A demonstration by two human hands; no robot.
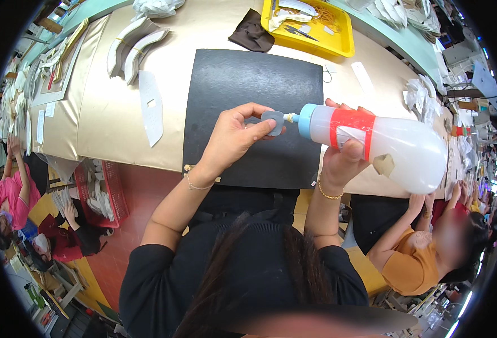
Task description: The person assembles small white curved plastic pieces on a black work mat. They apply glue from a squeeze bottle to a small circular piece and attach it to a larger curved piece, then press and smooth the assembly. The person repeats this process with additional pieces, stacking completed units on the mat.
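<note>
My left hand (238, 135) pinches a small grey rounded piece (273, 122) between thumb and fingers. Wrapped round a large translucent white squeeze bottle (409, 147) is my right hand (344, 160). The bottle lies tilted on its side in the air, its light-blue cap (306, 120) and nozzle pointing left. Yellowish residue crusts the nozzle tip, which is at the right edge of the grey piece; whether they touch I cannot tell. Red tape (334, 125) circles the bottle. Both hands are above a black mat (254, 79).
A yellow tray (338, 39) with scissors and rubber bands stands at the back, beside a dark brown cloth (252, 31). Grey curved pieces (125, 48) and a flat cut piece (150, 110) lie left of the mat. A co-worker in orange (409, 253) sits at the right.
</note>
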